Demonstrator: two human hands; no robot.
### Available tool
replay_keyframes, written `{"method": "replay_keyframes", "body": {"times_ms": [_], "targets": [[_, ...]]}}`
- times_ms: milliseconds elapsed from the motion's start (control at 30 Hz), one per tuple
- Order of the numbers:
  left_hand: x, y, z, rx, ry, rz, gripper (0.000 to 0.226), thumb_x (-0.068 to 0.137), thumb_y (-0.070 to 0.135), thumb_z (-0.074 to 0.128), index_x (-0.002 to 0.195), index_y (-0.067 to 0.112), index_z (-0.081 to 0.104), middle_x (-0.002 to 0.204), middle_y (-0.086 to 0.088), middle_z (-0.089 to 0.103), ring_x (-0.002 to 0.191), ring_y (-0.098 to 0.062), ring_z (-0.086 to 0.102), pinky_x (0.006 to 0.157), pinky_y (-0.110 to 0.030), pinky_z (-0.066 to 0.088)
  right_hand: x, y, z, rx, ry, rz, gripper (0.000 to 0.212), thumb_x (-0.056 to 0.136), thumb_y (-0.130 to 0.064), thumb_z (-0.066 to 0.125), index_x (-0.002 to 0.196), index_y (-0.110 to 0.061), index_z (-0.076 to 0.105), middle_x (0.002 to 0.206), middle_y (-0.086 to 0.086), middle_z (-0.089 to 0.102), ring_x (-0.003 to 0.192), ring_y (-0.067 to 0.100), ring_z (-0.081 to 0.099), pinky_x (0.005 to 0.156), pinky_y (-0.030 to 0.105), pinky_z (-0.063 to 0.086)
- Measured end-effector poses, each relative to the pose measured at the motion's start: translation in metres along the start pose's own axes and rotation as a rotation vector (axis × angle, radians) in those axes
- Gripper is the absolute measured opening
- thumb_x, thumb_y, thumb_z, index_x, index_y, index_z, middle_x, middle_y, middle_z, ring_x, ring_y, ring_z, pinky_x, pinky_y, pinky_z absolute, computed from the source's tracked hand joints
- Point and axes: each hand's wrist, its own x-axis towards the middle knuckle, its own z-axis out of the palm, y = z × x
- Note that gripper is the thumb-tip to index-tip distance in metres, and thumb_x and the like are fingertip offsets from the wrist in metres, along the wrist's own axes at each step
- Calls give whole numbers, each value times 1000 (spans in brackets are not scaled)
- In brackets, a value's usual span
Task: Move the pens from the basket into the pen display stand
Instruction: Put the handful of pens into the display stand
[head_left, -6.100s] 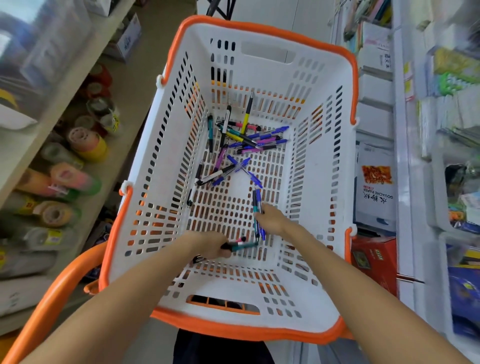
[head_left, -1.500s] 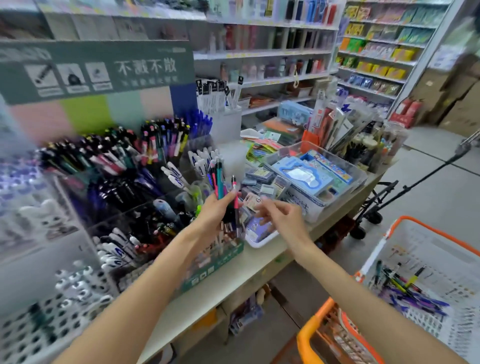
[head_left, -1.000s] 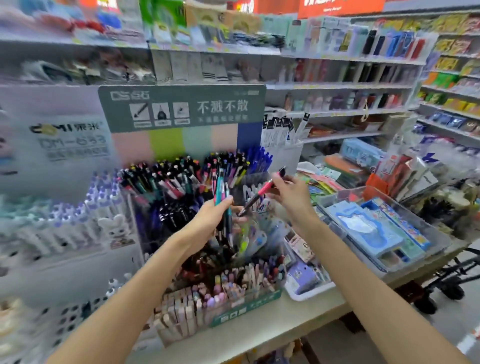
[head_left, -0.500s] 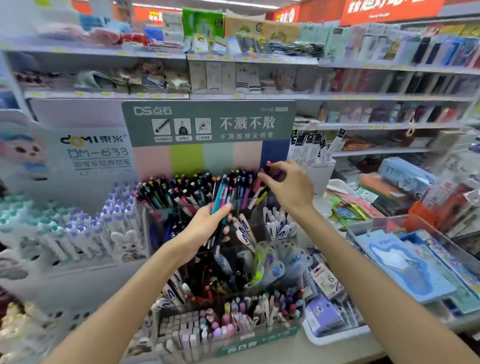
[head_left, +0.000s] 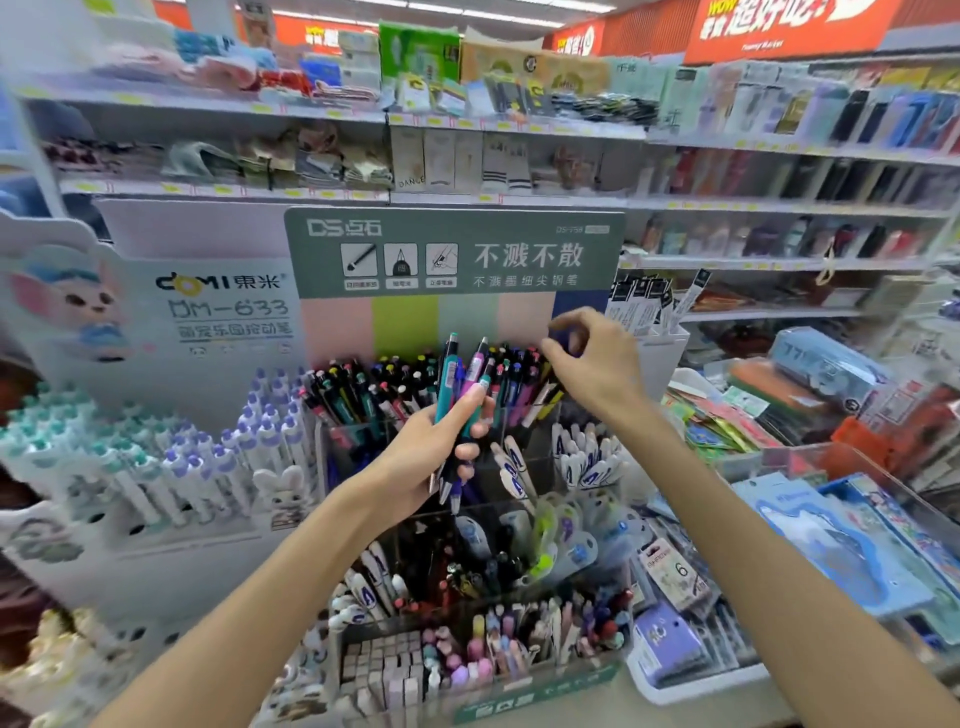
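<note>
We grip a bundle of pens (head_left: 457, 410) in our left hand (head_left: 426, 457) before the stand (head_left: 431, 395), while our right hand (head_left: 597, 364) hovers over its top row, fingertips pinched on nothing visible, so several pens remain to slot, basket unseen.

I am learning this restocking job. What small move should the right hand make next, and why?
Probably reach back and pinch one pen from the bunch of pens that the left hand grips. The right hand, above the stand's top row, seems to hold nothing.
</note>
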Motion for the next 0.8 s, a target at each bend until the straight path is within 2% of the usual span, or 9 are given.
{"method": "replay_keyframes", "body": {"times_ms": [67,133,233,300,367,467,567,700,800], "targets": [[0,0,3,27,-13,14,25,96,38,48,95,14,57,60,7,46,43,-4,37,41,-17,35,-16,-18,1,243,-284,115,27,88,-41,62,99,-18,70,69,-10,60,61,3,51,56,17,38],[-2,-2,4,44,-12,22,27,97,36,48,95,11,59,60,5,52,44,-6,46,43,-19,42,-29,-27,7,382,-486,172,21,90,-35,62,96,-17,71,58,-10,59,52,5,49,49,15,40],[-6,-4,0,44,57,38,24,97,31,50,92,9,60,63,4,66,52,-9,64,47,-20,52,-32,-29,12,611,-433,290,17,93,-22,59,101,-11,68,71,-1,61,59,6,54,57,16,46],[-12,1,-10,70,136,75,19,97,27,50,95,11,60,69,2,71,56,-10,69,49,-20,54,-30,-31,10,793,-290,357,18,96,-17,53,105,-5,64,79,2,62,64,6,58,60,14,50],[-19,7,-25,106,250,125,16,97,26,51,94,13,59,71,0,70,51,-8,66,46,-19,52,-26,-38,11,896,-131,308,16,97,-14,50,103,-4,61,83,5,64,67,7,62,63,14,54],[-32,15,-56,142,412,182,17,97,27,52,89,12,55,63,2,55,37,-2,45,36,-16,38,-26,-60,28,778,23,88,9,96,-12,53,99,-9,61,86,5,66,69,6,66,67,18,56],[-43,19,-82,130,463,176,20,98,30,50,95,10,52,54,8,42,35,-2,33,33,-14,27,-33,-79,55,535,69,-154,8,95,-14,56,99,-14,63,84,0,68,74,12,69,74,31,58],[-58,22,-102,152,455,175,22,98,34,48,95,13,44,60,5,38,37,-3,29,34,-14,24,-34,-96,85,297,58,-400,18,92,-16,60,105,-6,66,97,6,70,84,18,66,81,36,54],[-69,21,-110,157,434,165,25,98,36,46,90,13,41,62,3,40,37,-3,30,35,-14,25,-35,-99,101,44,-62,-544,21,88,-24,66,103,-10,70,101,4,69,91,22,64,79,35,51]]}}
